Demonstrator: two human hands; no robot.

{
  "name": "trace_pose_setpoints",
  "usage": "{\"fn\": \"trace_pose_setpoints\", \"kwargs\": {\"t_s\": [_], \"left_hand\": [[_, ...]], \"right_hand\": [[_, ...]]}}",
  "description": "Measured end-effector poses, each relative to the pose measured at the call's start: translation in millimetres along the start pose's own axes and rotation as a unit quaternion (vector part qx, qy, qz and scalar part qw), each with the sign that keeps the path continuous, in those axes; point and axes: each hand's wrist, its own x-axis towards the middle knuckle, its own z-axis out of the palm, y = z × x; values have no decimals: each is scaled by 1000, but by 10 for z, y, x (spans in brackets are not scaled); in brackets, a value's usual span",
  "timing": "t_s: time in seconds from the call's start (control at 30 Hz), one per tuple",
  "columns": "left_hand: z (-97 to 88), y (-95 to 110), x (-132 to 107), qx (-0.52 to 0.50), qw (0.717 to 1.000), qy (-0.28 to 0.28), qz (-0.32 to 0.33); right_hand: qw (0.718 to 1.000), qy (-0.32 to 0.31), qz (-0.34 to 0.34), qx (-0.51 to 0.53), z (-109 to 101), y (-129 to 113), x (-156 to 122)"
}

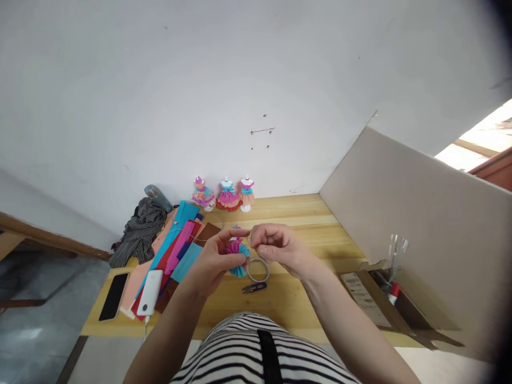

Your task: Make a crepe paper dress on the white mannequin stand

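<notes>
Over the middle of the table, my left hand (214, 261) is closed around a small ruffled crepe paper piece (239, 271), part pink and part blue. The fingers hide some of it. My right hand (276, 245) is close by on the right, its fingers curled and thumb pressed in. What it pinches, if anything, is too small to make out. Just below the hands lies a pale ring (268, 272) that looks like a roll of tape. In front of that rests a pair of blue-handled thread snips (254, 288).
Three miniature dress forms (228, 194) in paper dresses stand by the wall. Coloured crepe paper sheets (176, 256), a white power bank (150, 290), a phone (114, 297) and a striped cloth (140, 232) lie left. Right stands a cardboard box (384, 309) beside a tall panel (420, 224).
</notes>
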Motion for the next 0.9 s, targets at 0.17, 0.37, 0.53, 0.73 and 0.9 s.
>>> {"fn": "trace_pose_setpoints", "kwargs": {"t_s": [0.17, 0.37, 0.53, 0.73, 0.9], "left_hand": [[39, -33, 34, -83, 996, 30, 22], [114, -42, 62, -143, 986, 75, 45], [133, -52, 57, -134, 986, 88, 52], [111, -89, 52, -120, 988, 84, 47], [83, -91, 34, -80, 994, 69, 39]], "right_hand": [[981, 71, -118, -140, 99, -21, -107], [897, 139, -225, -354, 255, 48, -191], [874, 151, -258, -384, 296, 48, -153], [870, 156, -247, -398, 303, -2, -136], [865, 150, -243, -412, 297, -26, -136]]}}
